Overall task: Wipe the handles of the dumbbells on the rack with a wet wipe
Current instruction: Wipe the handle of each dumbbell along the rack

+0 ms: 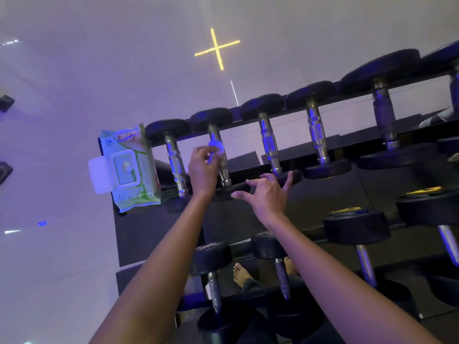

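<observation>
A black rack point(347, 91) carries a top row of dumbbells with chrome handles. My left hand point(202, 167) pinches a small white wet wipe point(216, 146) against the handle of the second dumbbell from the left point(224, 170). My right hand point(267, 193) hovers with fingers spread just above the near weight heads of the second and third dumbbells, holding nothing. The first dumbbell's handle point(175, 161) and the third's handle point(269, 145) stand free on either side.
A green-and-white pack of wet wipes point(129, 167) with its lid flipped open sits at the rack's left end. Lower shelves hold more dumbbells point(356, 228). My bare foot point(242, 274) shows on the dark floor below. Pale tiled floor lies to the left.
</observation>
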